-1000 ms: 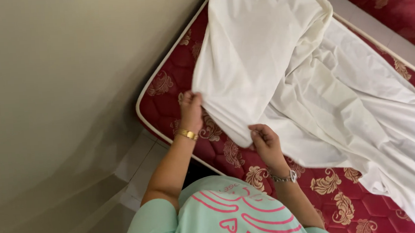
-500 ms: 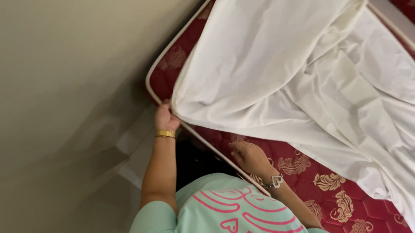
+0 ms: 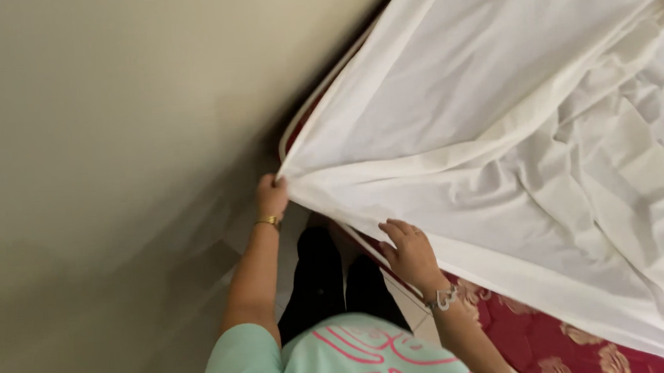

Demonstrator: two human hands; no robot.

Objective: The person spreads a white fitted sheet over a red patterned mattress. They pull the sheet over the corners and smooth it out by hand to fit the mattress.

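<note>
The left hand (image 3: 272,196) pinches a corner of the crumpled white cotton sheet (image 3: 500,143) in its grip, while the right hand (image 3: 408,253) lies spread at its lower edge over the red patterned mattress (image 3: 561,342).

One white sheet (image 3: 500,143); one red patterned mattress (image 3: 561,342); two hands, the left hand (image 3: 272,196), the right hand (image 3: 408,253); one gold bracelet (image 3: 269,221); one silver wristwatch (image 3: 443,300).
</note>
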